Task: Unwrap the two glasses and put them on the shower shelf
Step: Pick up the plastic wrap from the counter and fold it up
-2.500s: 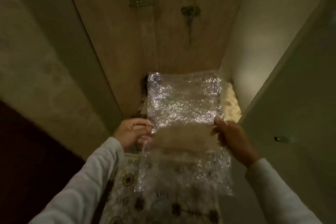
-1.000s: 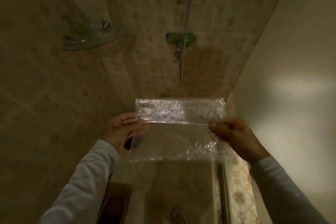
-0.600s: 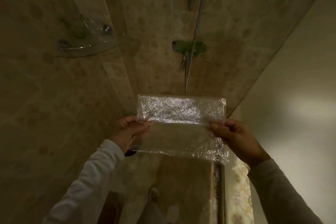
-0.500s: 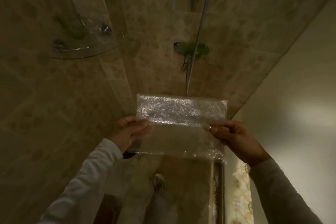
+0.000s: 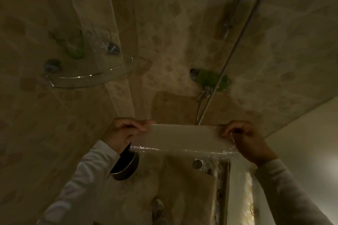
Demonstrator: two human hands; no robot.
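Note:
I hold a folded sheet of clear bubble wrap (image 5: 182, 139) stretched flat between both hands at chest height. My left hand (image 5: 124, 133) pinches its left end, my right hand (image 5: 245, 139) its right end. Up on the left wall a curved glass corner shower shelf (image 5: 87, 77) carries a green-tinted glass (image 5: 70, 44) and, to its right, a faint clear glass (image 5: 98, 39). Both glasses stand upright and unwrapped, and the dim, blurred picture makes the clear one hard to make out.
The shower mixer (image 5: 210, 78) with its hose and riser rail (image 5: 236, 47) is on the tiled wall ahead. A round dark metal bowl or drain fitting (image 5: 126, 167) shows below my left wrist. A white wall (image 5: 301, 142) closes in on the right.
The bubble wrap has been folded down from a large sheet into a narrow strip. The view has swung upward, bringing the shelf and its glasses closer.

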